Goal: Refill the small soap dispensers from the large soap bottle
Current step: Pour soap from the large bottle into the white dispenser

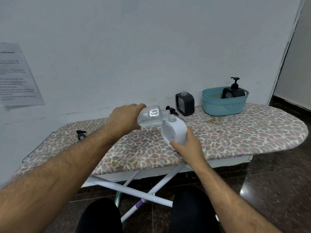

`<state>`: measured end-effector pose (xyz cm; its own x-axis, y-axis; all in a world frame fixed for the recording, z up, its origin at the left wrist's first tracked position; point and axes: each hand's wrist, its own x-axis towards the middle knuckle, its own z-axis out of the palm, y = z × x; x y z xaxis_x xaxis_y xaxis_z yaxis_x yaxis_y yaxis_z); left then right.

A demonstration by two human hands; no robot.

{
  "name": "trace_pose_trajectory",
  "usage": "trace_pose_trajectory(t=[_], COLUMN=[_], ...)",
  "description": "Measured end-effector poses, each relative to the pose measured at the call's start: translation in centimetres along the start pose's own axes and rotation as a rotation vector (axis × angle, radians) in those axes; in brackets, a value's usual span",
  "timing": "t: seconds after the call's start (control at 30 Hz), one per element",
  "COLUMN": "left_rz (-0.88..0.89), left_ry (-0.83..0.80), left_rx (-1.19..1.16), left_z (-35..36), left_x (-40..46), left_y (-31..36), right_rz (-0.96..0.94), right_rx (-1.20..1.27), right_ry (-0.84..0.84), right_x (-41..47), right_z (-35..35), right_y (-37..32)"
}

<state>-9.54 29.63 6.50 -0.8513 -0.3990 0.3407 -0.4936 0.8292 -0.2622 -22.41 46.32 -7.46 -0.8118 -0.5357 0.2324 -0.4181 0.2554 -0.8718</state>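
My left hand (125,117) grips a clear large soap bottle (151,115), tipped on its side with its open neck right beside the mouth of a white soap dispenser (175,130). My right hand (186,145) holds that white dispenser by its lower end, tilted above the ironing board. A black dispenser (185,104) with no pump stands open further back. Its black pump (170,109) lies next to it. Another pump (81,134) lies at the board's left. A third black dispenser (234,91), pump fitted, stands in the teal basket (223,107).
The ironing board (235,132) has a leopard-print cover and stands against a white wall. A printed sheet (16,74) hangs on the wall at the left. My knees and the board's white legs are below the front edge, above a dark tiled floor.
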Motion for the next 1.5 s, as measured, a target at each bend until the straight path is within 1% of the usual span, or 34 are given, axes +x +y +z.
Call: trace_pose_trajectory(t=[1.5], left_rz=[-0.013], left_ry=[-0.021], left_rx=[-0.023], left_z=[0.07], left_x=[0.29], left_y=[-0.02], right_rz=[-0.018], right_rx=[0.078], right_ry=[-0.021], right_x=[0.33], right_z=[-0.19], right_y=[0.50])
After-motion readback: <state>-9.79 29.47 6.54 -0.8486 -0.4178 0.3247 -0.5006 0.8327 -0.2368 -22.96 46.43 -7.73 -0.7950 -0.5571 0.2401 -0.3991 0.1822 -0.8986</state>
